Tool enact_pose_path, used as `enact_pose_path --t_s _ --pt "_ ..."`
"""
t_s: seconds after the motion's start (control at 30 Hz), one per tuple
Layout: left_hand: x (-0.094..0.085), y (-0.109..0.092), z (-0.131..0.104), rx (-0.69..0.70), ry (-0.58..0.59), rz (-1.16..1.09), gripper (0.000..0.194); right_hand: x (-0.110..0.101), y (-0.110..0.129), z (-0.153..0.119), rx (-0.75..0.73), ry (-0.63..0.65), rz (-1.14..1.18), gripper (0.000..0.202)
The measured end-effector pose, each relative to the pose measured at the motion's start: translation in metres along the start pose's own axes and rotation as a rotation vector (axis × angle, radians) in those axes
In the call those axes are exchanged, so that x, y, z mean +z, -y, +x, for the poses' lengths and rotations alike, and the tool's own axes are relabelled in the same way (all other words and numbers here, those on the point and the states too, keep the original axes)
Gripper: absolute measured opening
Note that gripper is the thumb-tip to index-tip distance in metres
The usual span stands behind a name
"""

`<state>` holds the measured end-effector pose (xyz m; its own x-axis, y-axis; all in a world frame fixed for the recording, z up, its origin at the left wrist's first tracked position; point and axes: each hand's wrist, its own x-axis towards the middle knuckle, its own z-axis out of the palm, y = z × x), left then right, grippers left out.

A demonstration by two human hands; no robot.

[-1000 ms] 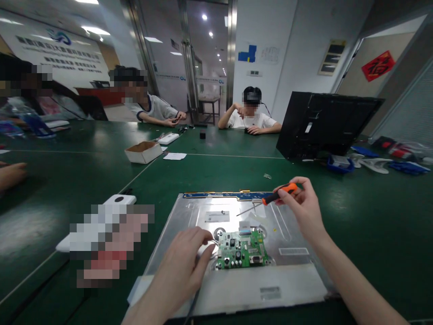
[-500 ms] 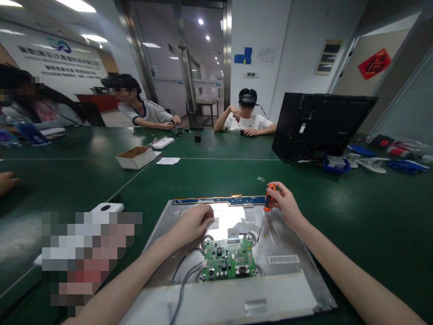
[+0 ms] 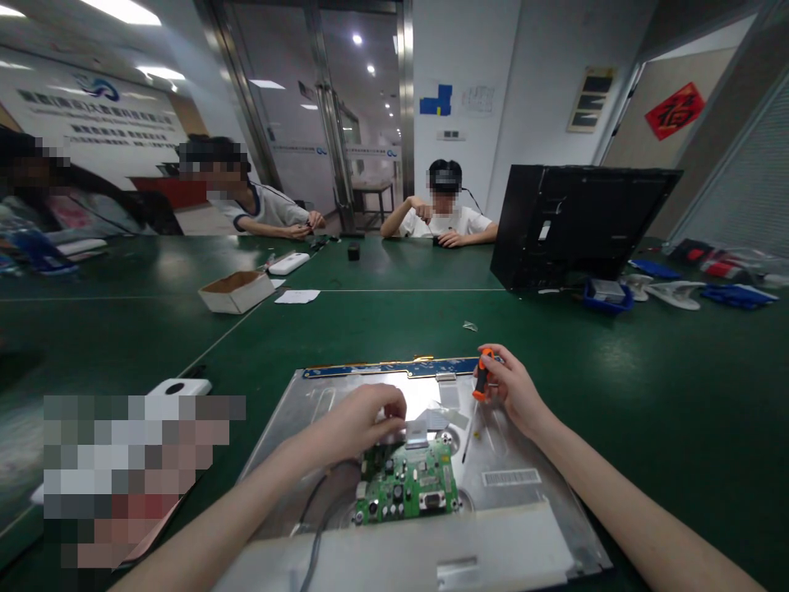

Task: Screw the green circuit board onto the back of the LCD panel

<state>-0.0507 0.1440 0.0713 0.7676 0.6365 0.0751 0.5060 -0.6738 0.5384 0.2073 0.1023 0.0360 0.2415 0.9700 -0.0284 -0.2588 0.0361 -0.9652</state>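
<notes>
A metal panel lies in front of me on the green table, with a green circuit board on it and a blue strip board along its far edge. My right hand is closed around an orange and black screwdriver, whose shaft slants down towards the panel, right of the circuit board. Over the board's upper left corner is my left hand, fingers curled near the flat ribbon cable; whether it holds anything is hidden. Grey cables run from the board's left side.
A black monitor-like casing stands at the back right, beside a blue tray and blue packets. An open carton and a white paper lie back left. Three people sit across the table and at the left.
My left hand has moved right and nearer, from above the board to its upper left corner. The screwdriver is still in my right hand, its tip slightly lower. The view has shifted slightly.
</notes>
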Motion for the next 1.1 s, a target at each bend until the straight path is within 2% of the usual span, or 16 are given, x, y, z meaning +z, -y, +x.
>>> enact_pose_path --t_s 0.13,0.3,0.63,0.87,1.1 --pt "0.017 -0.018 0.026 0.179 0.117 -0.02 0.007 0.0 0.003 0.001 0.01 -0.024 0.015 0.045" --pt "0.032 -0.02 0.046 0.219 0.232 -0.083 0.004 -0.003 0.004 0.004 0.001 -0.038 0.021 0.046" --pt "0.039 -0.011 0.044 0.124 0.226 -0.233 0.004 0.0 0.003 0.003 -0.004 -0.029 0.001 0.045" --pt "0.036 -0.006 0.042 0.183 0.226 -0.242 0.011 0.0 0.005 0.004 -0.024 -0.046 -0.029 0.045" --pt "0.041 -0.001 0.045 0.13 0.23 -0.303 0.004 0.002 0.002 0.003 -0.077 -0.028 -0.06 0.049"
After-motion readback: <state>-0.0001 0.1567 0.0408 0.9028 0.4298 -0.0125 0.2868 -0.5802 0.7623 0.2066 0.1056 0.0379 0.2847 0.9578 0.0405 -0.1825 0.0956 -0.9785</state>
